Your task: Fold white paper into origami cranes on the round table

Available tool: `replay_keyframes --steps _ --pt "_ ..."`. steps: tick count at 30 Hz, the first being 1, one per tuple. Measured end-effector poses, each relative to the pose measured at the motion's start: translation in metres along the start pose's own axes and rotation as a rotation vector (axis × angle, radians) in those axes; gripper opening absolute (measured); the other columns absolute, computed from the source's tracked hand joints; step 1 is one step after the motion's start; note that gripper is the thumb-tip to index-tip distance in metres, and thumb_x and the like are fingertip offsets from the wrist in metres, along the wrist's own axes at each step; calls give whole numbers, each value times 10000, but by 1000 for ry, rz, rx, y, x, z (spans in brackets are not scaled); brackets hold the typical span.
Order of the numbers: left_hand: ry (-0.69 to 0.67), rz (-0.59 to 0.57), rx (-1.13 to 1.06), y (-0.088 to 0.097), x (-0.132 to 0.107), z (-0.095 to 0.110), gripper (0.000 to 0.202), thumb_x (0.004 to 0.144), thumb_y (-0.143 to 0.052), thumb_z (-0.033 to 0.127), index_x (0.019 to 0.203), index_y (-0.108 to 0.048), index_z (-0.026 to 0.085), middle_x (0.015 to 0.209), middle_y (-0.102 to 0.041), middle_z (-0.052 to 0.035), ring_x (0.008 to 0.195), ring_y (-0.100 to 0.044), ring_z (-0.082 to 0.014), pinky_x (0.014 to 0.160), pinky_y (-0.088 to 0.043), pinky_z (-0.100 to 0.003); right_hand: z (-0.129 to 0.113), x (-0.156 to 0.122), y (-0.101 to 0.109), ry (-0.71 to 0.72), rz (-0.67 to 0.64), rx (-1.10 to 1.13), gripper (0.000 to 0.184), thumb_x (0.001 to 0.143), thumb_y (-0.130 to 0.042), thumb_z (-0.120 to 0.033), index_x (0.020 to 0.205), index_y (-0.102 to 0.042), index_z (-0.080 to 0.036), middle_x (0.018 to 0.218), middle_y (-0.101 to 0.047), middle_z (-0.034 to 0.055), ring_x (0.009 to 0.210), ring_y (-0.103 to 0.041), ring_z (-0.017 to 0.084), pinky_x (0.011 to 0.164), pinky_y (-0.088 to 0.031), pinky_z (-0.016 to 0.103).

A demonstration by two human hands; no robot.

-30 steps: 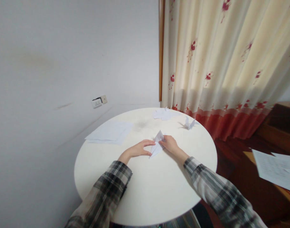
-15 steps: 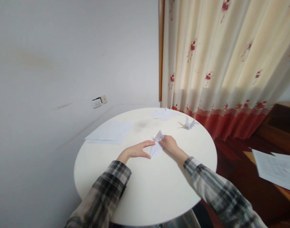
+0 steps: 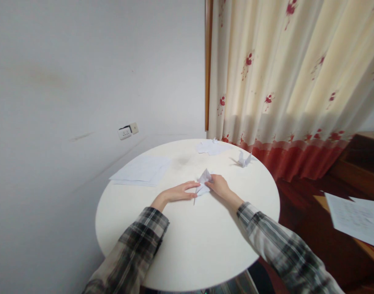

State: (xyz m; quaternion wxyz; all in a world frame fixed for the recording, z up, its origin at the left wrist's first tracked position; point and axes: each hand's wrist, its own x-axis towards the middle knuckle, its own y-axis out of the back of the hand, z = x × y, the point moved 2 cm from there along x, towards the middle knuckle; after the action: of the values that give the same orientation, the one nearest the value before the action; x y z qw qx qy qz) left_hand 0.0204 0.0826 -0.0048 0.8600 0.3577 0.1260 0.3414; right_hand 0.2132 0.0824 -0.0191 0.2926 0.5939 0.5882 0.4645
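Note:
A small piece of folded white paper (image 3: 205, 176) lies between my two hands near the middle of the round table. It has a pointed upper flap and a narrow lower tip aimed toward me. My right hand (image 3: 219, 185) pinches its right side, thumb on top. On the other side, my left hand (image 3: 181, 192) has its fingers closed against the paper's left edge, with the thumb at the lower part. Some of the paper is hidden under the fingertips.
White paper sheets (image 3: 141, 170) lie at the table's left. A folded paper crane (image 3: 244, 159) stands at the right rear, and more white paper (image 3: 209, 147) lies at the back edge. Written sheets (image 3: 355, 216) rest on a lower surface to the right. A wall borders the left.
My left thumb has moved up and inward, and the paper's lower left edge has been folded in, leaving a narrower tip. My right hand has barely moved.

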Motion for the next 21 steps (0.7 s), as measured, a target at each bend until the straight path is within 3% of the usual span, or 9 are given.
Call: replay_keyframes --steps 3,6,10,15,18,21 --pt "-18 47 -102 -1 4 1 390 781 -500 454 1084 -583 222 1206 -555 -52 1126 -482 -178 979 -341 -317 0 1 0 14 2 -3 264 794 -504 -305 946 -620 -123 972 -646 122 873 -583 198 690 -361 238" --pt "29 186 -183 -3 9 -8 322 815 -444 413 949 -612 173 1057 -629 -72 998 -555 -172 925 -390 -336 -2 2 0 53 1 7 243 790 -510 -278 937 -620 -118 955 -644 116 861 -575 189 692 -354 235" --pt "38 447 -177 -6 13 -19 285 655 -648 293 883 -563 146 929 -628 -65 858 -581 -163 824 -440 -325 -6 2 -2 146 -13 68 212 788 -532 -282 884 -622 -117 856 -648 86 767 -561 158 653 -343 222" --pt "45 431 -85 -10 14 -19 218 635 -653 258 809 -590 142 715 -596 3 681 -542 -122 679 -438 -266 -13 0 -3 305 -33 148 173 782 -560 -285 809 -612 -122 749 -622 39 660 -517 119 601 -322 202" --pt "75 415 -74 -11 15 -19 191 635 -644 294 723 -600 130 584 -519 36 565 -470 -97 557 -391 -224 -15 -2 -2 321 -26 128 176 775 -570 -289 786 -610 -118 729 -609 37 640 -498 113 587 -311 202" --pt "82 420 -93 -11 15 -20 212 613 -658 322 663 -582 131 561 -489 45 544 -439 -89 525 -355 -209 -16 -2 -2 300 -20 117 177 748 -590 -286 778 -614 -114 705 -597 30 608 -478 105 562 -296 200"
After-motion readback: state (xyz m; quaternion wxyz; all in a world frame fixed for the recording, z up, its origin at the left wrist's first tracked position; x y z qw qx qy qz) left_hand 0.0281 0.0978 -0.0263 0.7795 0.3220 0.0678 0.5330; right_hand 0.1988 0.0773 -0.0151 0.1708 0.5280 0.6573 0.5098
